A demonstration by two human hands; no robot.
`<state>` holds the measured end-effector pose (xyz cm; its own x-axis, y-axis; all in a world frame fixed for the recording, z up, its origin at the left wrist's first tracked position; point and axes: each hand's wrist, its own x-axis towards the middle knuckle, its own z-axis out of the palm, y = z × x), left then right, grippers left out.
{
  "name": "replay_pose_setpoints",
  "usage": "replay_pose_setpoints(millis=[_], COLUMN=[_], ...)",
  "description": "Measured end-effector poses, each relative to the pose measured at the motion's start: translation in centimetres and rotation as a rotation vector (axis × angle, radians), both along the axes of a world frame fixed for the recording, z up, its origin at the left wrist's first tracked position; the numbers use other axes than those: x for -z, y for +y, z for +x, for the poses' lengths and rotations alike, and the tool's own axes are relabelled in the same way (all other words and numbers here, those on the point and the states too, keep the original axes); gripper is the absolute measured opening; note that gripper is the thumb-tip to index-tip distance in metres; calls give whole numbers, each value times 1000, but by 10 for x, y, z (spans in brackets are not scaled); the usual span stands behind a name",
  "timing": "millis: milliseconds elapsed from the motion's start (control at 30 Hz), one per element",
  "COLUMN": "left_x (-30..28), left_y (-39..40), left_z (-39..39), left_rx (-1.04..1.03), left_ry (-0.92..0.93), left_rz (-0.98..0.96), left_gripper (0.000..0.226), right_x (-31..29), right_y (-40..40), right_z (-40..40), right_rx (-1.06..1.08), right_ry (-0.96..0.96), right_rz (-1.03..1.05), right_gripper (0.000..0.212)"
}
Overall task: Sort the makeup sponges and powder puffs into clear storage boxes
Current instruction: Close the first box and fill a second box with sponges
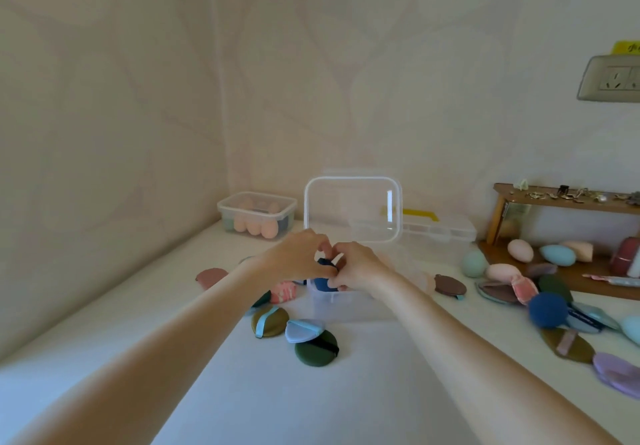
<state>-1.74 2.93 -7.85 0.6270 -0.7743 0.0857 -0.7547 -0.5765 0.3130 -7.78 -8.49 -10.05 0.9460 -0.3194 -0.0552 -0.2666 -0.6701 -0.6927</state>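
My left hand (294, 254) and my right hand (356, 264) meet over an open clear storage box (346, 306) at the table's middle, and both pinch a dark blue powder puff (323, 282) at the box's left end. The puff is partly hidden by my fingers. The box's clear lid (353, 209) stands upright behind it. A second clear box (257, 214) at the back left holds several peach egg-shaped sponges.
Loose puffs lie left and in front of the box: olive (268, 320), light blue (304, 329), dark green (316, 351), pink-brown (211, 276). More puffs and egg sponges (519, 250) spread to the right, by a wooden shelf (568, 199). A flat clear case with a yellow handle (436, 228) sits behind.
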Motion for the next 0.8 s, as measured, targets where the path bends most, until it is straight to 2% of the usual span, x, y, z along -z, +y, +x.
replay_pose_setpoints(millis=[100,167,233,300,367,433,500,567,733,800], left_x=[-3,-2,2,7,9,10,11,12,10,10], left_y=[-8,-9,-11,-16,-21,-26,-28,-27,-12,-10], left_z=[2,2,2,1,-1,-4,-5,-4,0,0], left_rx=[7,10,13,4,-18,-42,-55,-63,-82,-91], left_ry=[95,58,-55,-182,-273,-322,-350,-347,-309,-314], left_rz=[36,123,177,226,296,347,369,368,395,402], left_gripper=[45,49,46,39,38,38,37,36,37,38], right_x=[1,-2,-17,-36,-50,-52,-41,-29,-8,-3], right_y=[-8,-13,-20,-38,-65,-86,-94,-95,-103,-98], right_z=[2,1,-6,-17,-26,-34,-37,-36,-27,-23], right_rx=[69,65,48,121,263,319,246,147,38,21], right_ry=[-12,-15,-62,-203,-293,-222,-30,110,145,156], right_rz=[66,179,252,184,-44,-258,-304,-248,-53,38], right_gripper=[45,39,30,31,32,32,33,33,39,27])
